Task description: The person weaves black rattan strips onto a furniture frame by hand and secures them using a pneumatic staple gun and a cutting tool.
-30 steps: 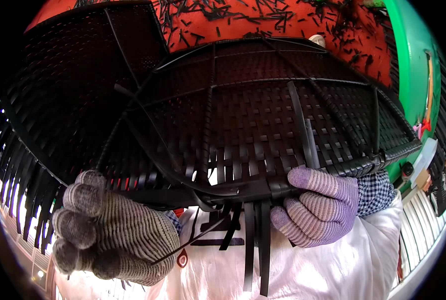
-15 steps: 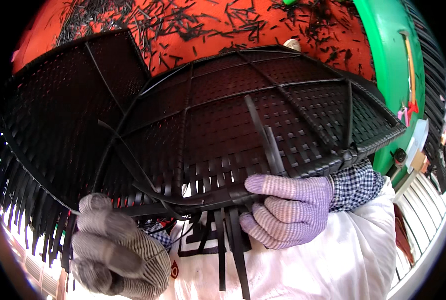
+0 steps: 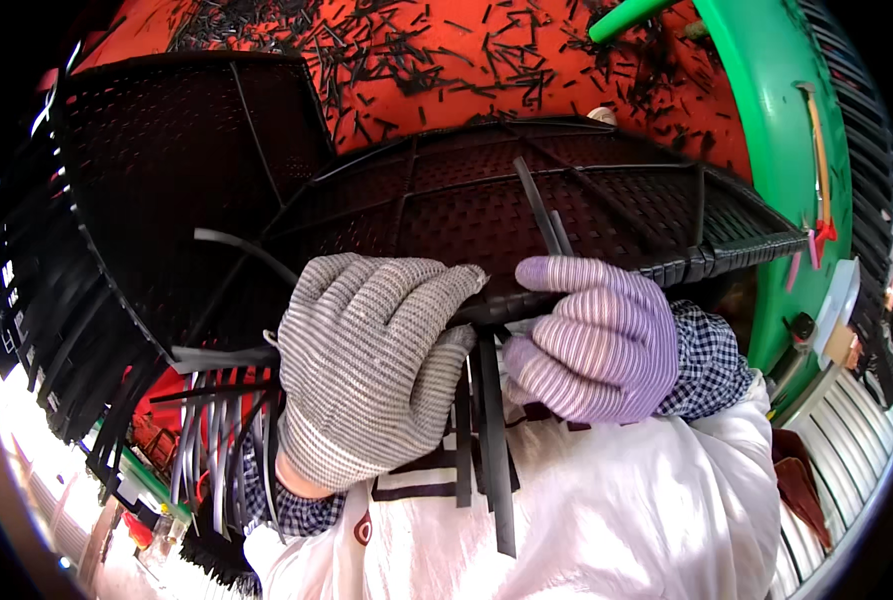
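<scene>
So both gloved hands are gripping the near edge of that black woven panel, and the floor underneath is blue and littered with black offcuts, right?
Not quite: the floor is orange-red, not blue, as the head view shows. The rest holds: the left hand in its grey glove and the right hand in its purple striped glove both grip the near edge of the black woven panel, and black offcuts litter the floor.

The head view is looking steeply down from the person's head, very near the left hand (image 3: pixel 371 375) and right hand (image 3: pixel 591 335) at frame centre; the orange floor (image 3: pixel 446 40) is filling the top (edges are bending toward the rim).
</scene>
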Tool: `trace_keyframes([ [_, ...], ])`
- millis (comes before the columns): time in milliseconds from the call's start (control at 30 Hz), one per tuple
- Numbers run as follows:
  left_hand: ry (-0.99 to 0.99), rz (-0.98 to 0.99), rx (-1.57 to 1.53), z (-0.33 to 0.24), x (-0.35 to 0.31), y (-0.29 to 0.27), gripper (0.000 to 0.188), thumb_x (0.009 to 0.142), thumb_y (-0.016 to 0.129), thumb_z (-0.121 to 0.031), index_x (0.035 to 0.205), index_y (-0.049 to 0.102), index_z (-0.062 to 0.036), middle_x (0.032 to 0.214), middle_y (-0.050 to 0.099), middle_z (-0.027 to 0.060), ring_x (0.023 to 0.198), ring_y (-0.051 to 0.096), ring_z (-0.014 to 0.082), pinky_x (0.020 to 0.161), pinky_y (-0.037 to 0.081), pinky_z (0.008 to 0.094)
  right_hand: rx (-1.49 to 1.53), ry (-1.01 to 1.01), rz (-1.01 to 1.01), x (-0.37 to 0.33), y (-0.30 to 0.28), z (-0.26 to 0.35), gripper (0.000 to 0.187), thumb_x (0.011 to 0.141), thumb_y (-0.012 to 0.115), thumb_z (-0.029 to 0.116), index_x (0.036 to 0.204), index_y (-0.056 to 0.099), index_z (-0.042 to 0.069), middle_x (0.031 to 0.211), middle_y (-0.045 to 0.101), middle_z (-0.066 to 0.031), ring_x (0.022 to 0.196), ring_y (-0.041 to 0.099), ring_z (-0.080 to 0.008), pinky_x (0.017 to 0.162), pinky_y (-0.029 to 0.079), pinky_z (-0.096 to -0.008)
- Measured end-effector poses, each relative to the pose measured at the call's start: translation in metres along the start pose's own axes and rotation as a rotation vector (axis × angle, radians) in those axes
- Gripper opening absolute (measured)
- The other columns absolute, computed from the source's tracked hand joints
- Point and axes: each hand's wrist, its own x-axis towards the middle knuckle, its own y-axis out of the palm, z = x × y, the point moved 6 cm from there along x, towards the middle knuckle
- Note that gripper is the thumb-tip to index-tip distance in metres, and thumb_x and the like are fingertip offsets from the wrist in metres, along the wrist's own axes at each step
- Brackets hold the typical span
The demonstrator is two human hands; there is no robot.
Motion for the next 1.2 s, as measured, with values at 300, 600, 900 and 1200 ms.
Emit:
trace_keyframes([
  [300,0.003,-0.197,0.053,0.008,0.002,0.003,0.035,0.069,0.080,-0.017,0.102,0.071,-0.0085,0.092,0.069,0.0074,0.082,0.067,0.0292,0.072,0.048,0.0405,-0.092,0.128,0.067,0.024,-0.008,-0.016,0.033,0.068,0.084,0.024,0.090,0.069,0.004,0.082,0.063,-0.0042,0.074,0.062,-0.0237,0.067,0.056,-0.0407],
  [600,0.088,-0.236,0.208,0.019,0.007,0.009,0.029,0.074,0.077,-0.023,0.100,0.072,-0.0100,0.085,0.066,0.0073,0.079,0.066,0.0289,0.072,0.049,0.0408,-0.210,0.004,0.117,0.057,0.005,-0.010,0.023,0.068,0.077,0.022,0.083,0.067,0.008,0.078,0.055,-0.0043,0.070,0.056,-0.0243,0.068,0.048,-0.0382],
  [900,0.148,-0.358,0.237,0.015,0.018,0.002,0.024,0.078,0.078,-0.029,0.085,0.070,-0.0070,0.079,0.065,0.0103,0.068,0.061,0.0312,0.065,0.046,0.0423,0.047,0.429,0.182,0.080,0.010,-0.071,0.013,0.088,0.073,0.015,0.087,0.072,0.003,0.075,0.065,-0.0115,0.072,0.065,-0.0283,0.065,0.051,-0.0374],
  [1200,0.130,-0.384,0.237,0.020,0.035,-0.011,0.018,0.083,0.077,-0.024,0.086,0.071,-0.0068,0.075,0.065,0.0095,0.065,0.059,0.0316,0.064,0.045,0.0417,-0.106,0.444,-0.162,0.086,-0.054,-0.093,0.024,0.102,0.065,0.024,0.107,0.072,0.002,0.093,0.073,-0.0054,0.081,0.068,-0.0131,0.075,0.055,-0.0270],
])
